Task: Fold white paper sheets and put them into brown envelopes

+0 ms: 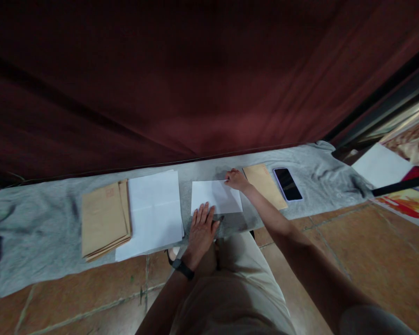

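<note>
A white sheet of paper, seemingly folded, lies crosswise on the grey cloth in front of me. My left hand rests flat on its lower left part, fingers stretched out and slightly spread. At the far edge, toward the right corner, my right hand has its fingers curled together on the paper; the fingertips are partly hidden. To the left sits a stack of larger white sheets, overlapped by a pile of brown envelopes. Just right of my right hand lies a single brown envelope.
A phone with a dark screen lies right of the single envelope. The grey cloth covers a long narrow surface, backed by a dark red curtain. Tiled floor shows in front. A white panel stands at far right.
</note>
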The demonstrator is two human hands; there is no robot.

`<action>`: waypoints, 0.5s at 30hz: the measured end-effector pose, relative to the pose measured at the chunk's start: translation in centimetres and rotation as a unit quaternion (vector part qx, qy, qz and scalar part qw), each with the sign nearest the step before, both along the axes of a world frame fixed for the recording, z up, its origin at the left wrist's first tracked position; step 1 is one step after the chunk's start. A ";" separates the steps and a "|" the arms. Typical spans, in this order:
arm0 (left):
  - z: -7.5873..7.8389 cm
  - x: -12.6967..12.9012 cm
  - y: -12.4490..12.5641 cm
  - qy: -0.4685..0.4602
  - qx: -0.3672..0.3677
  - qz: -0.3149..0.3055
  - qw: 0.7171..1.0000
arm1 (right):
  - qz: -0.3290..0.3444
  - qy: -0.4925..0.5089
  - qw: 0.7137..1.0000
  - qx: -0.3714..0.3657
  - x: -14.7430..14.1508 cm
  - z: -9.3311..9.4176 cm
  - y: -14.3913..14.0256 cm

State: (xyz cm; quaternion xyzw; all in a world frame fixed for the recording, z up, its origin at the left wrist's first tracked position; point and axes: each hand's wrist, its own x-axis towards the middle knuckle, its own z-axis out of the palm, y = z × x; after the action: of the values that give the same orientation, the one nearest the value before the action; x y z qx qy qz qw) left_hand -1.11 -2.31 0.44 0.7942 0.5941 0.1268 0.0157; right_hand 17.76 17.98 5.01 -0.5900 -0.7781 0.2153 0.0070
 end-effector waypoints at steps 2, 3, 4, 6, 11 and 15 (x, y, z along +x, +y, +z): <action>0.0 -0.1 0.0 -0.002 0.000 -0.002 1.000 | 0.003 0.016 1.000 -0.014 0.4 0.1 0.1; 0.0 -0.1 0.0 -0.004 0.000 -0.003 1.000 | 0.002 0.025 0.999 -0.020 0.6 0.1 0.1; 0.0 -0.2 0.0 -0.006 0.001 -0.003 1.000 | 0.000 0.036 0.999 -0.026 0.8 0.1 0.0; -0.1 -0.2 0.0 -0.012 0.002 -0.002 1.000 | -0.007 0.062 0.997 -0.036 1.1 0.2 -0.3; 0.1 -0.4 -0.1 -0.053 0.014 0.007 0.998 | -0.042 0.149 0.987 -0.051 2.8 0.5 -1.7; 0.8 -1.0 -0.1 -0.105 0.036 0.028 0.993 | -0.090 0.233 0.967 -0.054 4.3 -0.1 -4.5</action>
State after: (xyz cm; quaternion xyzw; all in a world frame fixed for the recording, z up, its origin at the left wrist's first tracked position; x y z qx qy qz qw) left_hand -2.07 -2.38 1.26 0.7594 0.6064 0.2312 0.0456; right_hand 22.02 13.44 4.94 -0.5903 -0.6862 0.3871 0.1756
